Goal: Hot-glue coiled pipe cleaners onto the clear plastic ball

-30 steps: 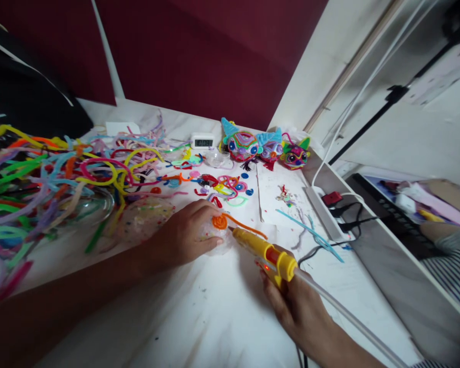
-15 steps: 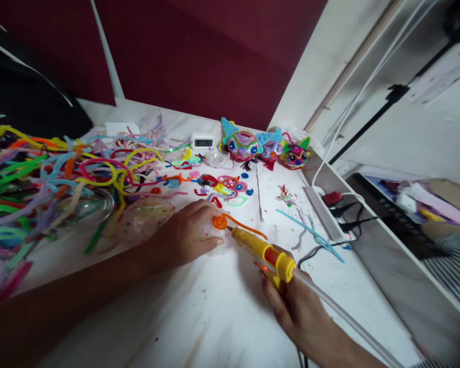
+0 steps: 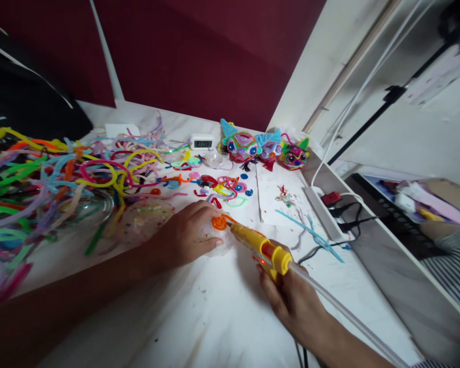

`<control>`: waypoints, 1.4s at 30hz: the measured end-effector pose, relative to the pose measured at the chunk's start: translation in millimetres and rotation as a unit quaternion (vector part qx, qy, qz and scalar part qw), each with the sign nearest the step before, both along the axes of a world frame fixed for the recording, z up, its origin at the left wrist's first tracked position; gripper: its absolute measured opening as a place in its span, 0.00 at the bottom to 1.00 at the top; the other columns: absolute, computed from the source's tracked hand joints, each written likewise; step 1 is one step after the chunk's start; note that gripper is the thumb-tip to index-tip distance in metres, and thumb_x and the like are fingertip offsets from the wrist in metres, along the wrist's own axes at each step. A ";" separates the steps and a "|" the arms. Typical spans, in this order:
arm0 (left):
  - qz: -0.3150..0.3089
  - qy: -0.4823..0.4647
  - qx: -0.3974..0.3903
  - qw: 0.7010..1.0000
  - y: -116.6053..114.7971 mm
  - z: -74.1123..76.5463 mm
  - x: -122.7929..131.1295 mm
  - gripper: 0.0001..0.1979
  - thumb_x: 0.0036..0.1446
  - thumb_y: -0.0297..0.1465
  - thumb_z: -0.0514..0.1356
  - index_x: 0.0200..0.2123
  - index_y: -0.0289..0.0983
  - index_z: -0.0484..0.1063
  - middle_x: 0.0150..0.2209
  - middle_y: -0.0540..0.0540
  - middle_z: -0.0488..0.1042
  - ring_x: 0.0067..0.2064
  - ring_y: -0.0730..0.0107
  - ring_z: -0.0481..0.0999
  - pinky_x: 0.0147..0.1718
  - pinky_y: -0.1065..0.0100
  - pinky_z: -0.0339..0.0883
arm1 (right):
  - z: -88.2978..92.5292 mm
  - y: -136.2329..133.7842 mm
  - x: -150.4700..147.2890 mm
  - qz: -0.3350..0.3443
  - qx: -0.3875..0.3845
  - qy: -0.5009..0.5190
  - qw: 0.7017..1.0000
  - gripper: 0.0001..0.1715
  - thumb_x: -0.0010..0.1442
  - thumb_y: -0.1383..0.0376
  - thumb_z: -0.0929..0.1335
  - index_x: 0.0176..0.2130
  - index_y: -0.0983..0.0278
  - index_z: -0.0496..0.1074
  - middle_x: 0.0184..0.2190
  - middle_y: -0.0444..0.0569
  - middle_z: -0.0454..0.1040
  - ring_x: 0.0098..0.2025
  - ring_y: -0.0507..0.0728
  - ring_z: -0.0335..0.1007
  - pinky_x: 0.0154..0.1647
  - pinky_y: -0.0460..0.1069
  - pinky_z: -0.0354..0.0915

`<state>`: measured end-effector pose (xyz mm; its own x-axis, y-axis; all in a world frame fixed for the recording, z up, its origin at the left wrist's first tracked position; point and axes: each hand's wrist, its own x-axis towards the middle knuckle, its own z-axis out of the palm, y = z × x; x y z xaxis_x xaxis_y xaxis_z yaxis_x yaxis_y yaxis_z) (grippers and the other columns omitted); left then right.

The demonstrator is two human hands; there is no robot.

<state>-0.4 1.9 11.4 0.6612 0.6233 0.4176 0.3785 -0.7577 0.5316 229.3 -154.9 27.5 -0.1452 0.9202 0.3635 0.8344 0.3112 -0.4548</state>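
While left hand fingers clamp the orange coil, nudged glue gun closer, right hand fingers wrapped around it.

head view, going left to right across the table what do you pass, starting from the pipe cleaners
pile of pipe cleaners → left hand on a clear ball with an orange coil → yellow glue gun in the right hand → loose blue pipe cleaner → white power strip
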 end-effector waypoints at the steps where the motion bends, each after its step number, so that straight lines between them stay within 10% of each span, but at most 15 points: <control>1: 0.001 0.000 0.001 1.000 0.2 -0.5 0.1 0.15 0.58 0.33 0.63 0.49 0.40 0.71 0.50 0.44 0.76 0.53 0.56 0.77 0.55 0.58 0.72 | -0.6 1.0 0.2 -0.001 0.002 -0.002 1.000 0.20 0.69 0.71 0.61 0.59 0.59 0.61 0.47 0.52 0.77 0.38 0.59 0.81 0.37 0.50 0.76; 16: 0.003 -0.019 0.021 1.000 3.3 -10.0 0.5 0.16 0.57 0.34 0.65 0.49 0.41 0.71 0.50 0.46 0.75 0.52 0.57 0.77 0.54 0.59 0.72 | 4.2 14.0 -4.0 -0.022 0.003 0.001 1.000 0.19 0.69 0.67 0.61 0.57 0.60 0.69 0.35 0.48 0.79 0.30 0.58 0.78 0.24 0.48 0.72; 42: -0.003 -0.026 0.006 1.000 2.3 -7.2 0.8 0.14 0.58 0.33 0.64 0.48 0.41 0.71 0.50 0.46 0.75 0.52 0.58 0.76 0.54 0.60 0.70 | 5.9 -6.9 -2.2 -0.001 -0.019 -0.016 1.000 0.18 0.71 0.69 0.61 0.59 0.62 0.61 0.40 0.49 0.77 0.32 0.57 0.78 0.33 0.49 0.73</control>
